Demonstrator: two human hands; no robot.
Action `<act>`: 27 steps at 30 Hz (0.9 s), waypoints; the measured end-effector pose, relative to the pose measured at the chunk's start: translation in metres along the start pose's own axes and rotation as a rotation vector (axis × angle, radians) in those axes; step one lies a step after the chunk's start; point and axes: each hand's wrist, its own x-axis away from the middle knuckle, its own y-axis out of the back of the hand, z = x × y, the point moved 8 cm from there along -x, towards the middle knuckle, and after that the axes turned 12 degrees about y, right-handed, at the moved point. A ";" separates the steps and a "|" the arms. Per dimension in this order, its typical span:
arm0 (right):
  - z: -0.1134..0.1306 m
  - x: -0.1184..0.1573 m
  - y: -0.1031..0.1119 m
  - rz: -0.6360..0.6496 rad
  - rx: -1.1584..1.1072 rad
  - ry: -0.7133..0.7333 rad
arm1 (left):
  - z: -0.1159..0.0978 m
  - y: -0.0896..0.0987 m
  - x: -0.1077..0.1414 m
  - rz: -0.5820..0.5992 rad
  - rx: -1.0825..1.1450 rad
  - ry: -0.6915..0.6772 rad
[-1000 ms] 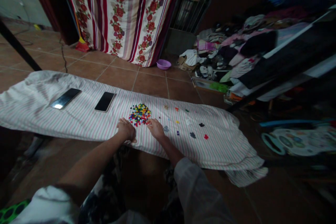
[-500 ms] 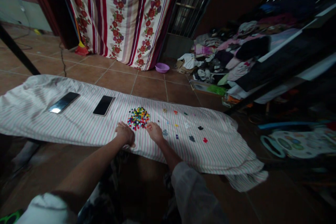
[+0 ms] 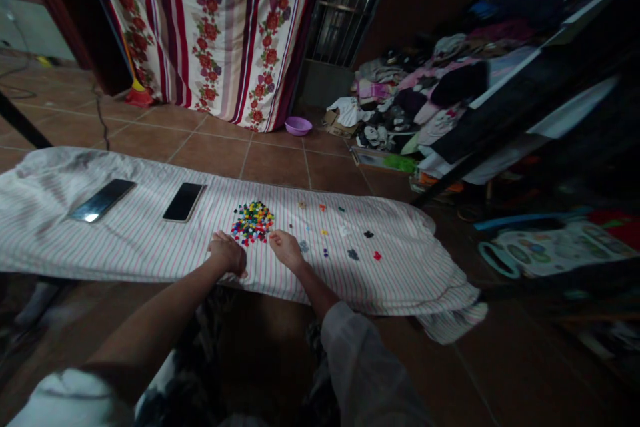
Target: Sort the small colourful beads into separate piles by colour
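Note:
A mixed pile of small bright beads or bricks (image 3: pixel 254 219) lies on the striped cloth (image 3: pixel 280 287); their exact kind is too small to tell. At the pile's near left edge my left hand (image 3: pixel 227 253) rests on the cloth, fingers stretched and loosely apart, holding nothing visible. My right hand (image 3: pixel 286 248) is by the pile's right edge, its fingertips drawn together in a pinch; whatever they hold is hidden. To the right of it lie small groups sorted by colour, among them grey pieces (image 3: pixel 353 254), red pieces (image 3: pixel 377 255), black pieces (image 3: pixel 369 234) and orange pieces (image 3: pixel 323 208).
Two phones, one dark (image 3: pixel 183 202) and one reflecting light (image 3: pixel 103 201), lie left of the pile. Beyond the cloth are a tiled floor, a purple basin (image 3: pixel 299 126), a floral curtain (image 3: pixel 230 33) and a heap of clothes (image 3: pixel 400 100).
The whole view has shifted, so everything appears further left. My left hand stays resting near the pile, and my right hand stays pinched at its right edge.

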 end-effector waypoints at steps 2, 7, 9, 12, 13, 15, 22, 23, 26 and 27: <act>-0.001 0.000 0.002 -0.011 -0.006 -0.005 | 0.000 -0.001 -0.001 -0.014 -0.004 -0.001; -0.004 -0.003 0.013 -0.040 -0.013 0.001 | 0.001 -0.002 -0.003 -0.031 0.001 -0.005; -0.006 -0.005 0.018 -0.044 -0.015 0.001 | 0.000 -0.001 -0.002 -0.037 0.005 -0.005; -0.009 -0.005 0.023 -0.035 -0.002 -0.021 | 0.002 0.000 -0.001 -0.031 0.004 0.021; -0.010 -0.004 0.023 -0.029 0.005 -0.032 | 0.002 0.001 0.000 -0.020 0.001 0.030; -0.011 -0.003 0.023 -0.024 0.028 -0.056 | 0.002 0.002 0.002 0.001 -0.006 0.032; -0.013 -0.001 0.017 -0.026 0.062 -0.120 | 0.002 0.007 0.010 0.054 -0.070 0.049; -0.014 -0.001 0.015 -0.024 0.057 -0.123 | 0.002 0.008 0.011 0.056 -0.069 0.053; -0.015 0.000 0.012 -0.021 0.054 -0.108 | 0.003 0.006 0.009 0.048 -0.054 0.068; -0.015 0.000 0.012 -0.021 0.062 -0.097 | 0.003 0.006 0.007 0.044 -0.043 0.070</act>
